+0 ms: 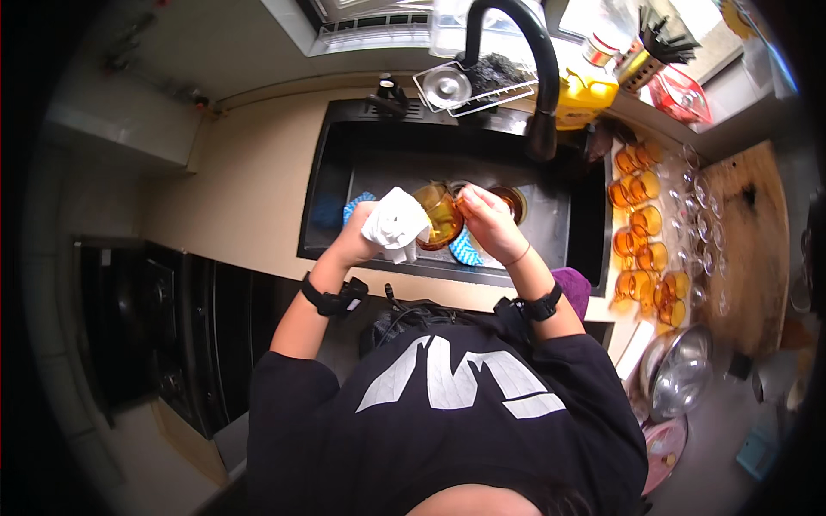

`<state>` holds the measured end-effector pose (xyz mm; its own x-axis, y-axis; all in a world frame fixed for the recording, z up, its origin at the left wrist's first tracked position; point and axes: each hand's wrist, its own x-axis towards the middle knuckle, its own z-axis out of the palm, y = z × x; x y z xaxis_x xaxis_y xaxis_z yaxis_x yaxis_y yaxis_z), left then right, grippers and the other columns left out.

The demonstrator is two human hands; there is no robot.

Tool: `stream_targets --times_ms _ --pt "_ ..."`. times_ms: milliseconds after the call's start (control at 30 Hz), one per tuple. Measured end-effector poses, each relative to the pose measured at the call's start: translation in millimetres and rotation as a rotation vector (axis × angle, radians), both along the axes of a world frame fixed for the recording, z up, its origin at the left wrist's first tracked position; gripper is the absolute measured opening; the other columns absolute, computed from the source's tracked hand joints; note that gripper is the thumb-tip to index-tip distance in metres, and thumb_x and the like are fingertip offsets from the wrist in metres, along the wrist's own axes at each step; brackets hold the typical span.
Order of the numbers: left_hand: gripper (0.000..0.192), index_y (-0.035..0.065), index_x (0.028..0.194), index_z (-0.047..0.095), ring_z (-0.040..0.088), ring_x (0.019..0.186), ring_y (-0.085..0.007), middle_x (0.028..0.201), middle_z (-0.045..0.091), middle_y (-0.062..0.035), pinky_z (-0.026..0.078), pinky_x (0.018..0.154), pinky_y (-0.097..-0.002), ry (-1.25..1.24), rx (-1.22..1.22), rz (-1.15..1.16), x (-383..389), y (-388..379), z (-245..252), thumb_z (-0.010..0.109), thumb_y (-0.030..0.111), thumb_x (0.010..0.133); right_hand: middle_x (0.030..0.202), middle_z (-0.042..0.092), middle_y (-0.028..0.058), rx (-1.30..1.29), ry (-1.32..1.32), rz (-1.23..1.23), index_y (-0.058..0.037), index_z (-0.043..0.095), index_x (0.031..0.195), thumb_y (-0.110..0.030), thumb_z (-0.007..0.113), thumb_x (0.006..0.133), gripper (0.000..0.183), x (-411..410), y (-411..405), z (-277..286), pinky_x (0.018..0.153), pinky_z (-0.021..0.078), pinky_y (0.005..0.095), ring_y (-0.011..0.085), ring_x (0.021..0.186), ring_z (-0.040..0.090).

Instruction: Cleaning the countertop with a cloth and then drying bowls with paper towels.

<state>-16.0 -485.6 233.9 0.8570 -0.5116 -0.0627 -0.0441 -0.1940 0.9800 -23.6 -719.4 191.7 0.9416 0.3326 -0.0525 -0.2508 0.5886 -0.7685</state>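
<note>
My left hand (359, 236) grips a bunched white cloth (395, 222) above the sink. Held by its handle in my right hand (490, 219) is an amber glass mug (441, 218), its side close against the cloth. Whether cloth and glass touch is hard to tell. Beneath my hands lies the black sink basin (400, 155). Another round amber glass piece (514, 201) sits in it, partly covered by my right hand. A blue-and-white patterned cloth (464, 248) shows under the mug, and a similar blue cloth (359, 203) shows behind my left hand.
A black faucet (547, 77) arches over the sink. Behind it stand a wire rack (477, 97) and a yellow jug (584, 97). Several amber mugs (645, 222) line the right counter beside clear stemmed glasses (703, 226), a wooden board (752, 245) and a metal bowl (677, 374).
</note>
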Motion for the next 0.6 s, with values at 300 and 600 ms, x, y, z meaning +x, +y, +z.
stream_targets --times_ms 300,600 --pt "0.014 0.0005 0.098 0.062 0.062 0.081 -0.012 0.091 0.064 -0.0044 0.05 0.071 -0.0249 0.289 -0.343 0.354 -38.3 -0.3 -23.1 0.061 0.0 0.084 0.078 0.051 -0.0025 0.219 0.357 0.213 -0.0111 0.052 0.084 -0.03 0.054 0.092 0.02 -10.0 29.7 -41.6 0.067 0.038 0.0254 0.0096 0.073 0.047" --pt "0.024 0.0123 0.11 0.056 0.059 0.096 -0.0206 0.102 0.061 -0.0037 0.049 0.082 -0.0391 0.506 -0.991 1.01 -27.2 154.3 -79.5 0.06 0.018 0.088 0.072 0.047 -0.0033 0.045 0.55 0.053 -0.0137 0.051 0.075 -0.027 0.057 0.09 0.021 19.1 102.5 -42.2 0.068 0.035 0.027 0.0104 0.069 0.043"
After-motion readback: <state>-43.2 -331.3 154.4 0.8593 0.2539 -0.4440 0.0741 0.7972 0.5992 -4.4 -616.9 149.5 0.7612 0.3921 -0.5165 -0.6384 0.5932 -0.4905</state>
